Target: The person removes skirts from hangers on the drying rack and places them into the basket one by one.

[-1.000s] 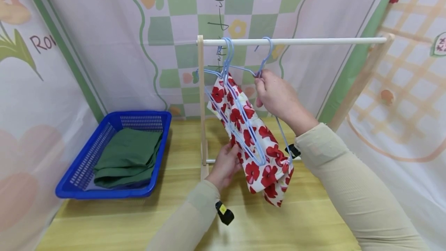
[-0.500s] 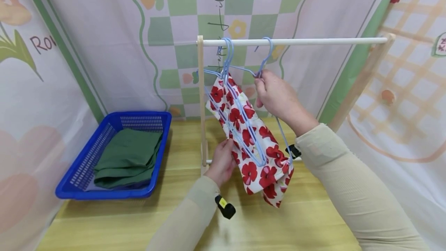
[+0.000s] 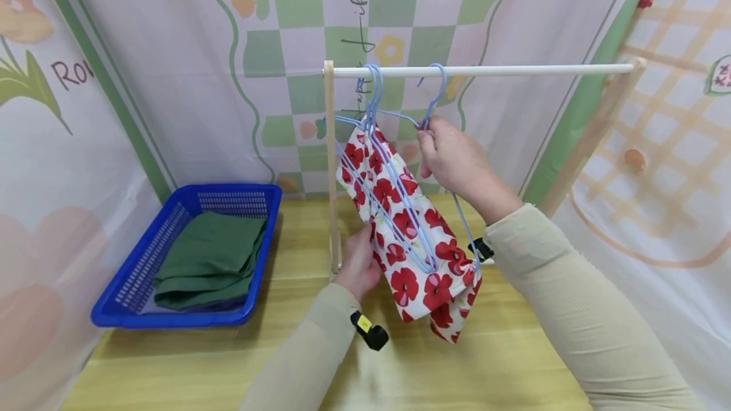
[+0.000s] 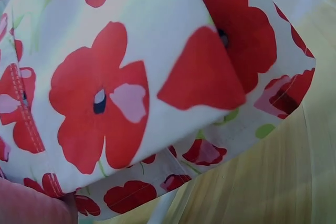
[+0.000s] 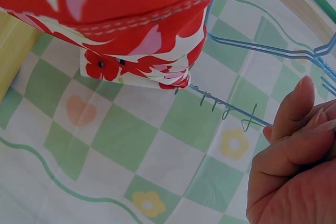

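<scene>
A white cloth with red flowers (image 3: 436,293) hangs slantwise below the rod, its lower right corner on the end of a blue hanger (image 3: 464,224). My right hand (image 3: 459,160) grips that hanger just under its hook, which is over the rod; the curled fingers show in the right wrist view. With my left hand (image 3: 358,264) I pinch the cloth's left edge, low down. The left wrist view shows the cloth close up, its stitched hem and folded layers, with part of the hand at the lower left. Other blue hangers (image 3: 374,91) overlap the cloth in front.
The white rod (image 3: 537,70) runs between wooden posts, the left post (image 3: 330,163) close beside the cloth. A blue basket (image 3: 171,318) on the left holds folded green fabric (image 3: 208,252). Patterned curtains surround the wooden table (image 3: 445,373).
My left hand has shifted slightly up and left along the cloth's edge, and the cloth has spread a little leftward with it. My right hand stays on the hanger.
</scene>
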`<state>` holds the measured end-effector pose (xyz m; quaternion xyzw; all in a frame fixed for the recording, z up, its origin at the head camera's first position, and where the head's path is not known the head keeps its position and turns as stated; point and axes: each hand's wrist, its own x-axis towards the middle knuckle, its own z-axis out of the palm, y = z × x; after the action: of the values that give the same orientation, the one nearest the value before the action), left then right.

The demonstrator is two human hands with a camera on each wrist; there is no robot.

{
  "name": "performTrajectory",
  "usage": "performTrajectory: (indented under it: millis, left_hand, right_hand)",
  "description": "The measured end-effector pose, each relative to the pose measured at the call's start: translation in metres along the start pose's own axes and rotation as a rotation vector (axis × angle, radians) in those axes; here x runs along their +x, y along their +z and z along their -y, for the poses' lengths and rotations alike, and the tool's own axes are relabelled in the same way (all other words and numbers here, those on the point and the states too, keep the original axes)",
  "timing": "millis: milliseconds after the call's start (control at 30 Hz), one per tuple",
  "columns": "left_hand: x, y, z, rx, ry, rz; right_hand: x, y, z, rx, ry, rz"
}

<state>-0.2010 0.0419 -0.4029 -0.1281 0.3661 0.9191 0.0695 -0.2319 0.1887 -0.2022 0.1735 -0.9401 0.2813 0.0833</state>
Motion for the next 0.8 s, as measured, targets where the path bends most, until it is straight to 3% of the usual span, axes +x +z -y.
performTrajectory:
  millis: [167,467,800]
  left_hand:
    - [0.0012,-0.0007,0.0017,-0.017,0.003,-0.039]
    - [0.0038,-0.0013,0.006,0.105,0.134,-0.08]
    - [0.0004,-0.0013,0.0062,0.137,0.184,-0.155]
  right_hand:
    - [-0.0011,0.0004,-0.0009,0.006,0.007,0.002]
    - [-0.0012,0.0005,-0.0015,0.009,0.004,-0.001]
    - [-0.0021,0.0002,-0.001,0.012,0.004,0.003]
